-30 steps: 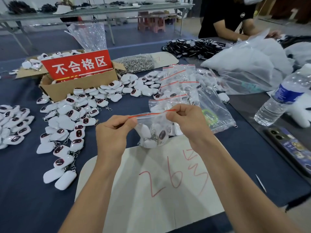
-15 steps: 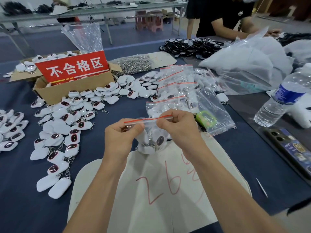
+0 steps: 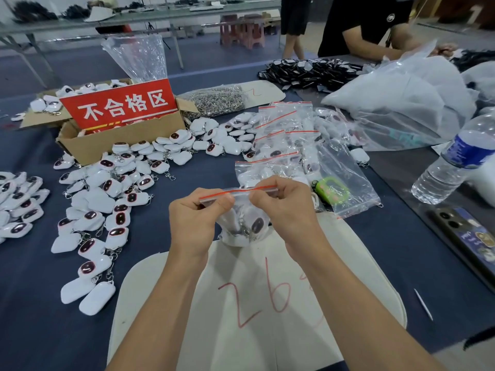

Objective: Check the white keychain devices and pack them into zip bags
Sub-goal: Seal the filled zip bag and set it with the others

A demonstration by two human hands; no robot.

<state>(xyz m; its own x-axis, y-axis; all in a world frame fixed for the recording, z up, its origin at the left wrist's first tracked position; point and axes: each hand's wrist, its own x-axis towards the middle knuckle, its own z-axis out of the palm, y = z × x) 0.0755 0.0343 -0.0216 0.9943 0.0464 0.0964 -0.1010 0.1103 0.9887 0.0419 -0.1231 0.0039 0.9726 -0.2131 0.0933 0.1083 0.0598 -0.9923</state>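
Pinching the zip bag (image 3: 242, 210) along its strip with left hand (image 3: 197, 218) and right hand (image 3: 284, 210), toward the near edge of the table (image 3: 375, 250), keychains (image 3: 257, 224) inside, I judged uneven pressing could leave the seal gapped, spilling them.

A clear zip bag (image 3: 242, 208) with a red seal strip is held upright off the table, bulging with white keychain devices (image 3: 257, 224). Loose keychain devices (image 3: 117, 188), many showing dark oval faces, lie heaped to its left. Filled zip bags (image 3: 284, 129) lie stacked behind it.

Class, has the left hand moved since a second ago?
Yes. The left hand slid slightly right along the zip bag, toward the red 26 on the board.
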